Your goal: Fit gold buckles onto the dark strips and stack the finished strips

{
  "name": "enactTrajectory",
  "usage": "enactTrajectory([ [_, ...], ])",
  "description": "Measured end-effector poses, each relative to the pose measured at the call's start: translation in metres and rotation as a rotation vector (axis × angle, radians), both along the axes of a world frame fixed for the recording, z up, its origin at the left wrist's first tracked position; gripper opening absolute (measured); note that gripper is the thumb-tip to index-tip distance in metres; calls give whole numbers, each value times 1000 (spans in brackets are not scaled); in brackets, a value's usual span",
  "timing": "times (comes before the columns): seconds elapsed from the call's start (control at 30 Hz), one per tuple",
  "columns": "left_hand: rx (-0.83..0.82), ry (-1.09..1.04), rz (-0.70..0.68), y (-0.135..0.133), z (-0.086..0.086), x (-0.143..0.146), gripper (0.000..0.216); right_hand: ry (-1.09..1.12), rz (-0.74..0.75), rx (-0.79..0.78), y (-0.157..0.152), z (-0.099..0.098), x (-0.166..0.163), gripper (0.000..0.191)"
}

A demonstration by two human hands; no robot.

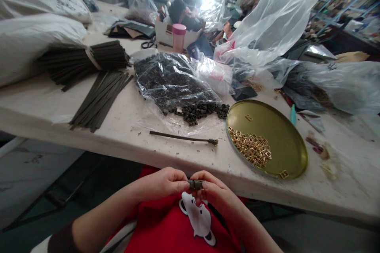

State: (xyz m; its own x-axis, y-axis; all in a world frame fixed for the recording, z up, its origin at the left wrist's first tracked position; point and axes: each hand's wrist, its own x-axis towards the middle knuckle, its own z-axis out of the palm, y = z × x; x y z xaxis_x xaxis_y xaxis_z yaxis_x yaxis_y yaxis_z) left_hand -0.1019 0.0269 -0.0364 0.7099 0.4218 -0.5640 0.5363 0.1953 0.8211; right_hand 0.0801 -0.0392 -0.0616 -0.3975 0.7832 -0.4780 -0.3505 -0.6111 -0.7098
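Observation:
Close to my lap, past the table's front edge, my left hand [172, 183] and my right hand [215, 190] pinch the two ends of a short dark strap piece [195, 184] with ridged loops on it. Most of its length is hidden by my fingers. On the table in front lies a thin dark strap [181, 138] with a loop and a small gold buckle [216, 142] at its right end. A round gold-coloured tray [285, 138] to the right carries a heap of small gold buckles [252, 148].
Dark strap loops [197, 113] spill from a clear plastic bag [175, 77]. Loose dark strips [99, 101] and a tied bundle [109, 55] lie left. Behind stand a pink-lidded jar [178, 38] and a white box [163, 33]. Plastic bags [267, 27] crowd the back right.

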Motion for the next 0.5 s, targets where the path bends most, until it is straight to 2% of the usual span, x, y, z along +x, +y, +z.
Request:
enactTrajectory([
  [0.1,-126,-108,81,-5,-8,0,33,18,-55,-28,0,4,-4,19],
  [0.23,-466,-334,241,-14,-19,4,35,106,-131,-6,-2,2,-10,19],
  [0.33,-550,-391,303,-17,-21,6,36,131,-195,14,-6,-3,-14,19],
  [0.4,-516,-355,297,-19,-19,3,38,-12,-169,51,-9,-3,-16,21],
  [0.43,-479,-328,274,-20,-17,0,39,-134,-108,95,-11,-1,-16,24],
  [0.5,-345,-236,188,-20,-11,-7,39,-484,14,234,-12,3,-15,27],
])
